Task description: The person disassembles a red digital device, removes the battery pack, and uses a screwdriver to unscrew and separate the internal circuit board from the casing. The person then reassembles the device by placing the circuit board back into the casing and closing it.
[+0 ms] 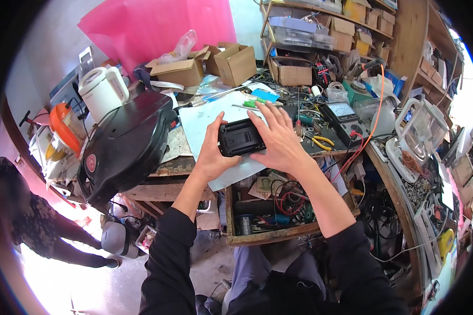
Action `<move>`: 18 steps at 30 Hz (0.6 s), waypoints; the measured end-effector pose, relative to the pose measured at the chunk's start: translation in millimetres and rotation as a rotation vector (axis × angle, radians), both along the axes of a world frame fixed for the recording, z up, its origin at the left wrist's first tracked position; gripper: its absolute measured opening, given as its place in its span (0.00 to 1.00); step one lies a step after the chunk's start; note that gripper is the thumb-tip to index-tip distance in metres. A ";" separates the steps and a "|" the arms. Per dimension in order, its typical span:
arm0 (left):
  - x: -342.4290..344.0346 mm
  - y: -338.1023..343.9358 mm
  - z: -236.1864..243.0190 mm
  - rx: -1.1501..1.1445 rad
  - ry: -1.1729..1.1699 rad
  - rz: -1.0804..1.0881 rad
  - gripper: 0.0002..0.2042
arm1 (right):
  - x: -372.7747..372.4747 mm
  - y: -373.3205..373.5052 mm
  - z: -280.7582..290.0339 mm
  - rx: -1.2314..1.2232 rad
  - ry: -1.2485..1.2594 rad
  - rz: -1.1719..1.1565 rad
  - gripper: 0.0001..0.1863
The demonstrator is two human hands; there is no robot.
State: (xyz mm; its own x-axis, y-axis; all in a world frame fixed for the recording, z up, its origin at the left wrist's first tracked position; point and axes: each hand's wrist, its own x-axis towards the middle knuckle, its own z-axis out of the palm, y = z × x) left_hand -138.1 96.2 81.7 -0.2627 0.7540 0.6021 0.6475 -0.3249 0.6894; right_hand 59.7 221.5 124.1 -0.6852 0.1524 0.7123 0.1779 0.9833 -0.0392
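Between my two hands is a black plastic case (240,137), box-shaped with a recessed face turned up; its exact kind I cannot make out. My left hand (214,152) grips its left side, thumb along the near edge and fingers at the far left corner. Over its right end lies my right hand (279,137), fingers curved across the far corner and thumb at the near edge. The case is over a pale sheet (194,122) on the workbench. A green-handled screwdriver (250,104) lies just beyond it.
An open wooden drawer (278,234) with wire and solder juts out before me. Right of my hands lie yellow-handled pliers (322,142) and an analog multimeter (344,118). A large black appliance (129,139) overhangs the bench's left side. Cardboard boxes (236,64) stand behind. Another person (34,210) stands at far left.
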 end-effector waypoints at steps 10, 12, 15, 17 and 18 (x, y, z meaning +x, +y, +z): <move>3.6 -0.4 -0.1 -0.016 0.030 0.006 0.68 | -8.4 9.3 12.3 0.025 -0.097 0.129 0.48; 4.7 -1.2 0.3 -0.045 -0.003 -0.014 0.69 | -5.3 9.3 13.5 0.047 -0.088 0.112 0.46; 11.3 -0.8 6.5 -0.082 -0.079 -0.063 0.68 | 0.9 10.6 13.9 0.069 -0.079 0.092 0.45; 13.4 -0.5 6.5 -0.071 -0.096 -0.067 0.67 | 2.3 9.8 13.6 0.077 -0.072 0.087 0.45; 11.5 0.1 4.1 -0.031 -0.019 -0.043 0.67 | 1.7 8.3 14.7 0.083 -0.070 0.088 0.45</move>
